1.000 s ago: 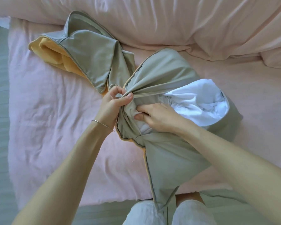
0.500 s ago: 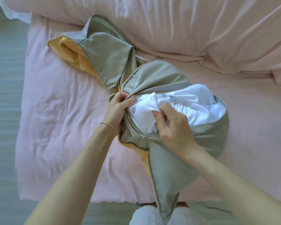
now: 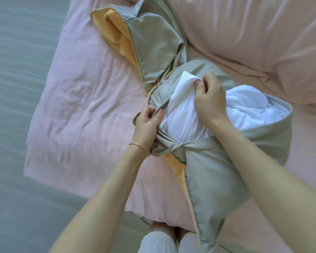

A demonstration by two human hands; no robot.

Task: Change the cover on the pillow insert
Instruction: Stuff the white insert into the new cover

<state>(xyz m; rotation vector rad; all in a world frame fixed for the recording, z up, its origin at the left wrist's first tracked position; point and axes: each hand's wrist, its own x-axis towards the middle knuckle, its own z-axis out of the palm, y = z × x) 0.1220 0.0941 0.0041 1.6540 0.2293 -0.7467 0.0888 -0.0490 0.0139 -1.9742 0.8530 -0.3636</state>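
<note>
Right hand point(image 3: 207, 99) pinches the pillow point(image 3: 186, 123) corner (white); left hand point(image 3: 147, 123), just beside, grips the cover point(image 3: 215, 172) edge.

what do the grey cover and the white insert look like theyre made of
Cover: smooth woven cloth, grey-green with a faint sheen, probably cotton sateen or a blend; it drapes in soft folds, has piped edges and a yellow inner face. Insert: thin matte white fabric shell, puffy and finely wrinkled where the right hand pinches it; the filling is hidden.
</note>
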